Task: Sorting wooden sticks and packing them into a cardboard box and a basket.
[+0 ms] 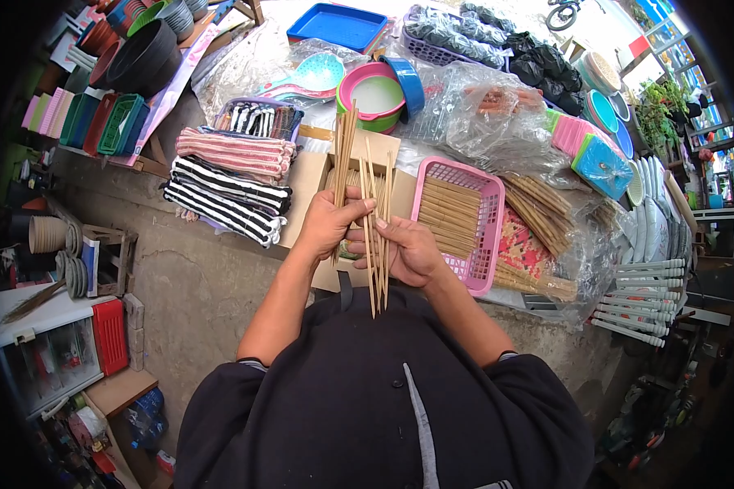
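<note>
Before my chest, my left hand [330, 223] grips an upright bundle of thin wooden sticks [344, 143]. My right hand [408, 249] holds several loose sticks [384, 278], fanned slightly apart, between thumb and fingers. The left thumb reaches across and touches these loose sticks near their middle. Beneath both hands stands an open cardboard box [380, 144] with its flaps spread. More pale sticks lie inside it, partly hidden by my hands. Just right of my right hand, a pink plastic basket [494, 244] contains rows of brown sticks [449, 214].
Folded striped cloths [229, 195] are stacked left of the box. Brown stick bundles [538, 211] and clear plastic sheeting [495, 134] lie to the right. Behind the box are plastic basins [373, 95], colanders [318, 72] and a blue tray [337, 25]. White rods [639, 302] project at far right.
</note>
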Action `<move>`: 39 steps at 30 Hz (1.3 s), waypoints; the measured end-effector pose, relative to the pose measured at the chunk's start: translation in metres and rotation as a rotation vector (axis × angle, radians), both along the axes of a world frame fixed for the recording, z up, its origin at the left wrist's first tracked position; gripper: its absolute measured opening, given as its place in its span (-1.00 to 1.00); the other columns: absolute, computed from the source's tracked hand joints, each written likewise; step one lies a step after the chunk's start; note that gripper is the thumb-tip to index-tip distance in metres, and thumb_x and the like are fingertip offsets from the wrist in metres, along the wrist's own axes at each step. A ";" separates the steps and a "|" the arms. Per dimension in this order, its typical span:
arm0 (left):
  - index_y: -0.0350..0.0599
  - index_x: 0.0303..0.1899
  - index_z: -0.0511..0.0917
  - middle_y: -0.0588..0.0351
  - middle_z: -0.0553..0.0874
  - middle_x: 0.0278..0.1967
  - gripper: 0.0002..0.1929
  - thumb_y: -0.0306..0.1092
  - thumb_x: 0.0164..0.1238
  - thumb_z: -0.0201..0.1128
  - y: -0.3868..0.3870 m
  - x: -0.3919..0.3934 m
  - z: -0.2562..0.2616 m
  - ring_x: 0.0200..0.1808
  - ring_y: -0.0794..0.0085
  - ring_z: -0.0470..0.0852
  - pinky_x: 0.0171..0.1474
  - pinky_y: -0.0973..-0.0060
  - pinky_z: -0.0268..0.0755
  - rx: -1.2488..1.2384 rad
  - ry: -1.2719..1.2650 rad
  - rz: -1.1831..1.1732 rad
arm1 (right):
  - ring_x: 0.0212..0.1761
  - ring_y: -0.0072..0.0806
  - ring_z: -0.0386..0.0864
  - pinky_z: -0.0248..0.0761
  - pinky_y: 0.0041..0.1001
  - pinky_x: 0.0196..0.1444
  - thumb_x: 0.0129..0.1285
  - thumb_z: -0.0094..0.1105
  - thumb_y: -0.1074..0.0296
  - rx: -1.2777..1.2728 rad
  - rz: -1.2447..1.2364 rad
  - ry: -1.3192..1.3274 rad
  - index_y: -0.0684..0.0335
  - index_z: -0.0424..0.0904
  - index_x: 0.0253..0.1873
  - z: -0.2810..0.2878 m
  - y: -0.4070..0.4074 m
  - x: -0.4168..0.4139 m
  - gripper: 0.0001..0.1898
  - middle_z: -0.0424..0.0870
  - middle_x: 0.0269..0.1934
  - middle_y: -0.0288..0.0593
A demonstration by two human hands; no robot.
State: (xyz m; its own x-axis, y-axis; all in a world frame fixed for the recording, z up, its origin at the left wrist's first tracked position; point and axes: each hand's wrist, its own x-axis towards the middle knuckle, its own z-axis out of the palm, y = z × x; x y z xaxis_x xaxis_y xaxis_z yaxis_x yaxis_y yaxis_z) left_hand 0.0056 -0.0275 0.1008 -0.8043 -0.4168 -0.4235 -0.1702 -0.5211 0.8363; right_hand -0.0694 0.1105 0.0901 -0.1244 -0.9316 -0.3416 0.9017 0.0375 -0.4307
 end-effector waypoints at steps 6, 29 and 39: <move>-0.15 -0.40 0.48 0.34 0.47 -0.63 -0.89 -0.38 0.11 0.25 -0.009 0.009 0.005 -0.76 0.76 0.28 -0.73 0.75 0.03 -0.056 0.024 0.079 | 0.00 -0.16 0.48 0.37 -0.20 0.02 0.34 -0.24 0.27 0.005 0.003 -0.005 0.43 0.24 0.10 0.001 -0.008 0.004 -0.63 0.47 -0.05 0.14; -0.25 -0.20 0.41 0.18 0.49 -0.61 -0.72 -0.34 0.13 0.26 -0.042 0.025 0.002 -0.77 0.59 0.38 -0.75 0.66 0.28 0.174 0.127 0.142 | -0.48 -0.60 0.46 0.32 -0.61 -0.54 0.25 -0.04 0.44 0.038 -0.231 0.300 0.33 0.40 -0.06 0.014 -0.079 0.028 -0.81 0.50 -0.42 -0.25; -0.24 -0.34 0.44 0.17 0.49 -0.63 -0.87 -0.46 0.13 0.23 -0.055 0.036 0.013 -0.79 0.60 0.36 -0.82 0.62 0.22 0.053 0.177 0.108 | -0.46 -0.56 0.54 0.41 -0.64 -0.53 0.25 -0.06 0.47 -0.003 -0.202 0.361 0.36 0.39 -0.02 0.008 -0.087 0.042 -0.78 0.55 -0.38 -0.19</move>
State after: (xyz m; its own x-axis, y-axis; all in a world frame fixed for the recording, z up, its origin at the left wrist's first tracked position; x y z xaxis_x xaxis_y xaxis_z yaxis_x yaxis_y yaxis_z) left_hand 0.0417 -0.0822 0.1137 -0.8198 -0.4858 -0.3033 0.0362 -0.5726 0.8190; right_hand -0.0276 0.0240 0.0977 -0.4160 -0.8770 -0.2404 0.6821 -0.1262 -0.7203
